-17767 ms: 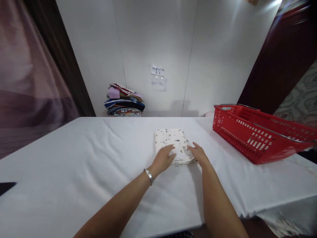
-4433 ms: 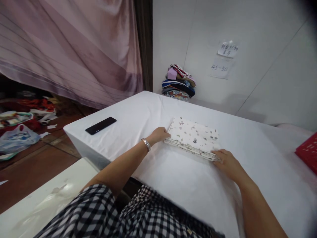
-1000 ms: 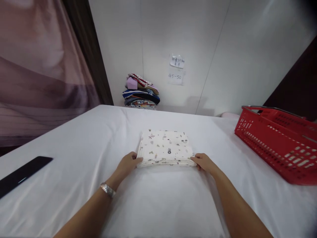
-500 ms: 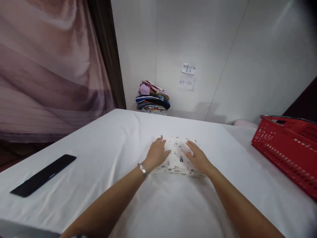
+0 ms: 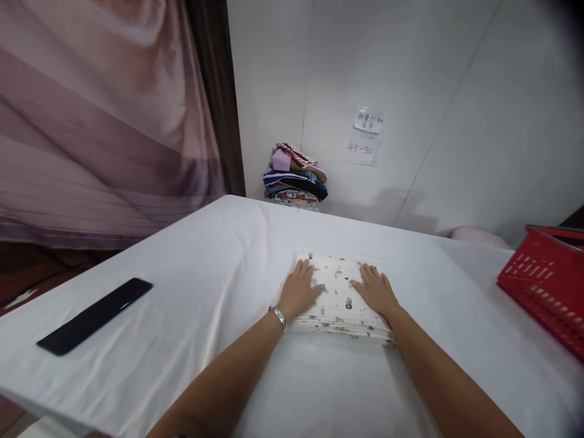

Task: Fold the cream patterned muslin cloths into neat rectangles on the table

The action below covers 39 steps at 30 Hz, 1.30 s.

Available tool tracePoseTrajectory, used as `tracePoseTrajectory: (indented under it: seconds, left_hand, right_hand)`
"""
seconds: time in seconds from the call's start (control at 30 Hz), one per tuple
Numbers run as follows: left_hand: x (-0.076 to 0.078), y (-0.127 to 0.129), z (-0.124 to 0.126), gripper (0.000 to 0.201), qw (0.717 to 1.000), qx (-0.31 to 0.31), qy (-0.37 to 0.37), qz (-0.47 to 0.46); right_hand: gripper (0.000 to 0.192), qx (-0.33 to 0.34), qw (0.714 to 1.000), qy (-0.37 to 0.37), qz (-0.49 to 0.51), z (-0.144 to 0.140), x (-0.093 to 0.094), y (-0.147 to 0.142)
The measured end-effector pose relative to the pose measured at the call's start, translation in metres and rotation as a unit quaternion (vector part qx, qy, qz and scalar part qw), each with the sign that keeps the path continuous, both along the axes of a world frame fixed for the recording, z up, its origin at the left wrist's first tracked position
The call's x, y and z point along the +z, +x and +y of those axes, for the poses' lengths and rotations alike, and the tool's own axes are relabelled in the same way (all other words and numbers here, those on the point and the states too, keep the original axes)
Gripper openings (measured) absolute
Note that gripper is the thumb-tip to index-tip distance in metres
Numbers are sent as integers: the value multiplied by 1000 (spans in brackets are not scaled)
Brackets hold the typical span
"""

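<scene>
A folded white cloth (image 5: 336, 298) with a small scattered print lies in several layers on the white-covered table, its folded edges facing me. On its left side rests my left hand (image 5: 300, 289), palm down with the fingers spread; a silvery bracelet (image 5: 277, 315) circles that wrist. My right hand (image 5: 376, 292) lies flat on the cloth's right side, fingers apart and thumb pointing inward. Both hands press on the top layer without grasping it. Between them the printed surface shows.
A black flat panel (image 5: 95, 316) lies at the table's left. To the right stands a red plastic basket (image 5: 542, 286). Folded fabrics (image 5: 296, 176) are stacked beyond the far edge, by a wall with paper notes (image 5: 362, 150). A pinkish curtain (image 5: 104, 121) hangs at left.
The view has turned slightly left, so things sit farther right in the picture. Both hands stay on the cloth, and the fingers of the right hand lie flatter and more spread.
</scene>
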<state>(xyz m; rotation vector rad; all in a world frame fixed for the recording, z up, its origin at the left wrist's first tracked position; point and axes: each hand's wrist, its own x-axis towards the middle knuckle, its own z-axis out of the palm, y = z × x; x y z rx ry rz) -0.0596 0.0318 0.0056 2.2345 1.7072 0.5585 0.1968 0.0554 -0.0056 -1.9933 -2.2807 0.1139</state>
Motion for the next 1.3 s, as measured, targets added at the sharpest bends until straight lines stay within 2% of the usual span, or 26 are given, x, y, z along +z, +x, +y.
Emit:
tracePoseTrajectory:
  seconds: [0.2,0.3,0.37,0.47,0.57,0.67,0.73,0.87,1.0,1.13,1.3]
  left_hand:
    - [2,2,-3,64,999,-1,-4,-34]
    - [1,-1,-1,58,995,6,1,-101]
    - [0,-8,4,51,983,49,12,-176]
    - [-4,-24,19,42,948,138,-13,-288]
    - [-7,-39,36,38,928,159,-55,-333]
    - [-9,-46,52,36,930,144,-57,-334]
    - [-10,-46,61,40,932,128,-54,-335]
    - [-13,-44,76,47,937,60,-50,-339]
    - [-18,-48,87,43,940,-4,-44,-339]
    - [-18,-51,95,40,943,-14,-39,-331]
    - [-18,-49,97,36,933,-4,-30,-357]
  right_hand:
    - [67,2,1000,8,-13,1,-4,2]
    - [66,6,1000,12,-22,1,-6,5]
    - [65,8,1000,3,-18,1,-5,7]
    - [60,-2,1000,-22,5,1,6,2]
    - [55,-1,999,-18,39,4,23,-20]
    - [57,43,996,-8,76,10,37,-60]
    - [60,77,993,-11,89,13,40,-90]
    - [62,112,992,-17,52,11,26,-130]
    - [62,140,990,25,20,4,11,-135]
    - [62,140,990,29,14,3,9,-131]
    - [61,137,990,24,29,3,10,-132]
